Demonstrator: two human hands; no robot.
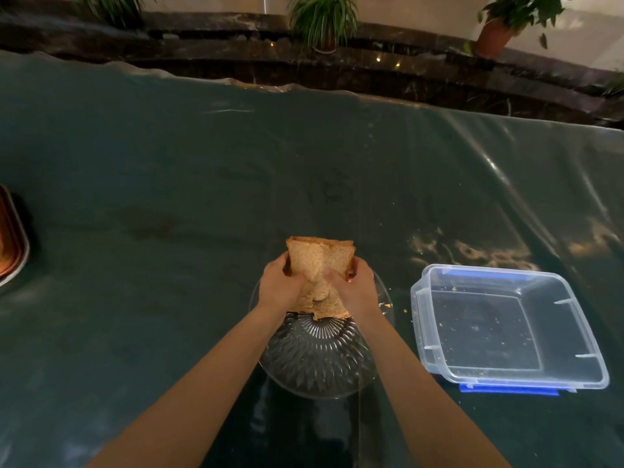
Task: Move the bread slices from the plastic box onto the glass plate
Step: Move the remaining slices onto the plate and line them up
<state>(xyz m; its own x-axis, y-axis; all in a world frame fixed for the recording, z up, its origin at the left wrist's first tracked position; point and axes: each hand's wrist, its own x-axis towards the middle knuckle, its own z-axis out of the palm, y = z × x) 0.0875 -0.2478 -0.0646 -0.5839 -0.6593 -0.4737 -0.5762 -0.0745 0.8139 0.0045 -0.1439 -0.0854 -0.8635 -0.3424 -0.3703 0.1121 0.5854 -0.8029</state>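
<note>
Gripping a stack of bread slices [320,261] between them, the left hand [281,288] and right hand [354,288] hover over the glass plate [317,363] on a dark plastic-covered table [152,197]. Right of the hands sits the crumb-dusted plastic box [506,329]; potted plants [322,21] line the ledge beyond.
</note>
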